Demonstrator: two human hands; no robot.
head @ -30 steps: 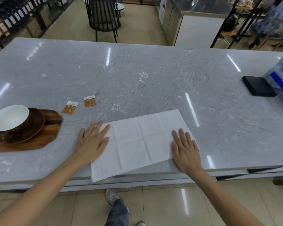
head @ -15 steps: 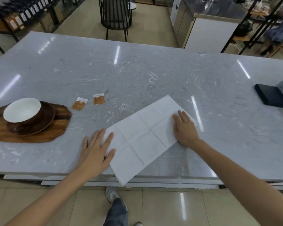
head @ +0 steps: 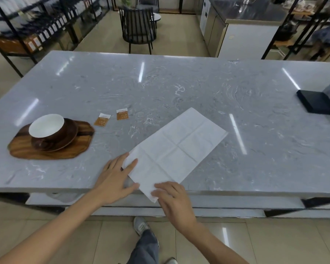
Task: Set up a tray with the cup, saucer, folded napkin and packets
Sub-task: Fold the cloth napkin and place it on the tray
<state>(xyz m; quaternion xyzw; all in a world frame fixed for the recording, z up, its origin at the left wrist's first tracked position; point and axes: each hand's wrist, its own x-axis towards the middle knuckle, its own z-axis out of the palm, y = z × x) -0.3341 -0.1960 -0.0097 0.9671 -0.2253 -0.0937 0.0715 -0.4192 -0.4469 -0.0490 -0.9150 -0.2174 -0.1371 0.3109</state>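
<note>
- Resting flat, left hand (head: 117, 180) presses the paper napkin (head: 176, 151); right hand (head: 172, 199) pinches its overhanging corner at the marble table (head: 179, 88) edge
- Risk: thin paper could slide off or crease crooked

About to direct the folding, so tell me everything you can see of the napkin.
The napkin is white, thin paper by its look, with a grid of fold creases. It lies flat and diagonal on the grey marble table, its near corner hanging over the front edge. The left hand touches its left corner; the right hand holds the near corner.
</note>
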